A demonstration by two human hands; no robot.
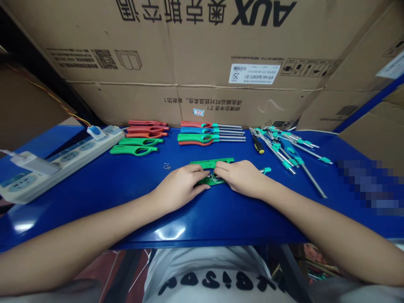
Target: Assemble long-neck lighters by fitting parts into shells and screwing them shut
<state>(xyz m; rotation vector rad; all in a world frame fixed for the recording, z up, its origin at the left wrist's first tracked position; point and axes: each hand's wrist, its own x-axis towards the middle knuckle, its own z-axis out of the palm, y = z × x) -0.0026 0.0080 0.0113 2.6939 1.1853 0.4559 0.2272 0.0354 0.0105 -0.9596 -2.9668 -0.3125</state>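
On the blue table in front of me lies an opened green gas lighter with thin wires inside its lower casing half (216, 180). My left hand (181, 185) grips the left end of that half, thumb along its near side. My right hand (243, 177) is closed over the right part, its fingertips pinching at the wires and inner parts. The lighter's teal tip (267, 170) pokes out beyond my right hand. Just behind my fingers rests the other green casing half (211, 163). What lies exactly under my fingertips is hidden.
Several red and green casings (135, 150) lie at back left, and assembled lighters (195, 138) at back centre. Metal rods with wires (280, 155) and a screwdriver (259, 145) are right. Small screws (167, 166) lie near my left hand. A power strip (67, 158) stands left; cardboard (202, 50) walls the back.
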